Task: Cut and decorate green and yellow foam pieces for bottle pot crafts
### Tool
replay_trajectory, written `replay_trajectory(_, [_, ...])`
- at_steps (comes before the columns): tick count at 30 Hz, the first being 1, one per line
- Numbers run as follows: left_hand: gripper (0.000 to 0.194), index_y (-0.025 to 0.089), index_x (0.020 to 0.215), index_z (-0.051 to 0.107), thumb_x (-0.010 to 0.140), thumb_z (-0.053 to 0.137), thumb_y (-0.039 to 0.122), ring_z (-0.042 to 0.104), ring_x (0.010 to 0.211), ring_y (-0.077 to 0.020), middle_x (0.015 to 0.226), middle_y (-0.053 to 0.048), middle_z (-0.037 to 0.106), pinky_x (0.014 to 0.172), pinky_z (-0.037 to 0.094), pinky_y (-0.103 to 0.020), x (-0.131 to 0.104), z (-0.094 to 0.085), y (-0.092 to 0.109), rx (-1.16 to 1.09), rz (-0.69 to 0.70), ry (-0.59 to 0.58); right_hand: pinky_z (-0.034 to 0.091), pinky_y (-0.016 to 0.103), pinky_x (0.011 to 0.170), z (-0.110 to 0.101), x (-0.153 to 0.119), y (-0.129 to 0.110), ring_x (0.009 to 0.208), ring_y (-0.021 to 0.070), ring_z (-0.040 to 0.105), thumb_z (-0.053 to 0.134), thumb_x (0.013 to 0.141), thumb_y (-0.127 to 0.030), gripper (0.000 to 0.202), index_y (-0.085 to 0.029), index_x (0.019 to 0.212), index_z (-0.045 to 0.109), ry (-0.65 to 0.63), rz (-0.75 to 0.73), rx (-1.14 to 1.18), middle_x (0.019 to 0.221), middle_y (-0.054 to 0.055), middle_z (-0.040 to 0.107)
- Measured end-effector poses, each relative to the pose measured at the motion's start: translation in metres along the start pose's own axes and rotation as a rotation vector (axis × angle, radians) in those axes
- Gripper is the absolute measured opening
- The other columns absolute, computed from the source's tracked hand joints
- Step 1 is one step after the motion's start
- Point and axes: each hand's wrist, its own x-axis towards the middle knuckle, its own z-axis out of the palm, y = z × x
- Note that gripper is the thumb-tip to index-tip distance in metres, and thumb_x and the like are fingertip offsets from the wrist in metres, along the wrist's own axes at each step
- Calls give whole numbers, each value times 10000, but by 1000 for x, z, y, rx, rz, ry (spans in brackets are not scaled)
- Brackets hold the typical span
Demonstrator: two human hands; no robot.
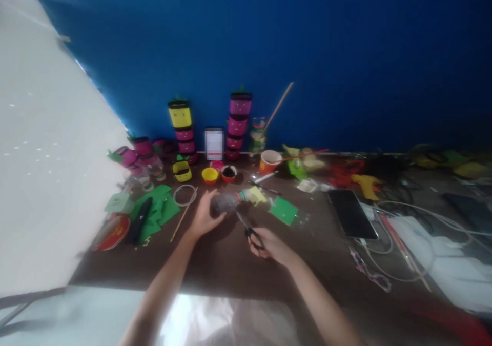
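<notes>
My left hand (206,214) is wrapped round the base of a small clear plastic bottle (227,201) that lies on its side, its neck with a red and green band pointing right. In my right hand (269,243) is a pair of scissors (246,224), fingers through the black handles. The blades reach up to the bottle's side; whether they cut into it is too blurred to tell. Just past the bottle's neck lies a yellow scrap (257,196), and farther right a green sheet (284,211).
Purple and yellow stacked cups with faces (238,125) stand along the blue wall. Yellow (209,176) and red paint pots and a paper cup (270,161) sit behind my hands. Green sheets (161,212) lie left; a tablet (351,214), cables and a yellow glue gun (367,184) lie right.
</notes>
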Motion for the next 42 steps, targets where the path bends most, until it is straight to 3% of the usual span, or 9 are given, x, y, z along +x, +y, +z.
replay_trajectory(12, [714, 183, 1307, 320, 693, 654, 326, 423, 1224, -271, 1252, -128, 495, 1028, 329, -453, 2, -2, 2, -27, -39, 0, 143, 170, 315, -9, -1, 3, 295, 32, 268, 537, 668, -683, 509, -178, 666, 478, 41, 120, 57, 423, -51, 479])
replay_trajectory(18, [697, 183, 1295, 347, 683, 657, 308, 485, 1164, -251, 1228, -117, 522, 999, 374, -426, 2, -4, 3, -43, -63, 11, 198, 160, 312, -19, 1, -15, 328, 47, 344, 566, 704, -610, 437, -180, 666, 505, 53, 177, 39, 452, -37, 489])
replay_trajectory(23, [682, 188, 1284, 360, 686, 662, 313, 510, 1134, -232, 1204, -102, 542, 982, 398, -396, 3, -5, 1, -72, -41, 27, 267, 166, 327, -27, 5, -30, 393, 75, 431, 619, 709, -534, 366, -179, 688, 532, 176, 164, 40, 486, -18, 510])
replay_trajectory(30, [650, 189, 1228, 413, 660, 694, 333, 542, 1093, -232, 1162, -97, 569, 963, 415, -404, 3, -4, -2, -95, -55, 55, 242, 163, 310, -33, 12, -43, 380, 74, 426, 614, 718, -520, 356, -186, 648, 514, 252, 172, -13, 513, 3, 526])
replay_trajectory(33, [604, 188, 1184, 452, 653, 701, 333, 550, 1078, -231, 1146, -96, 581, 955, 423, -402, 2, -2, -1, -85, -53, 71, 213, 160, 304, -38, 10, -53, 349, 60, 387, 593, 726, -548, 385, -182, 638, 515, 205, 233, -43, 498, 2, 522])
replay_trajectory(38, [541, 193, 1130, 496, 648, 707, 321, 556, 1066, -227, 1115, -85, 597, 953, 425, -398, 2, 2, 1, -85, -44, 102, 116, 142, 267, -37, 6, -76, 294, 36, 286, 511, 720, -656, 499, -168, 616, 524, 14, 492, -47, 449, -12, 481])
replay_trajectory(42, [562, 193, 1137, 492, 641, 718, 329, 568, 1056, -233, 1122, -89, 598, 942, 439, -399, 3, 2, 1, -83, -77, 111, 118, 126, 245, -32, 9, -88, 277, 36, 300, 480, 748, -649, 499, -164, 636, 504, -45, 582, -27, 435, -22, 467])
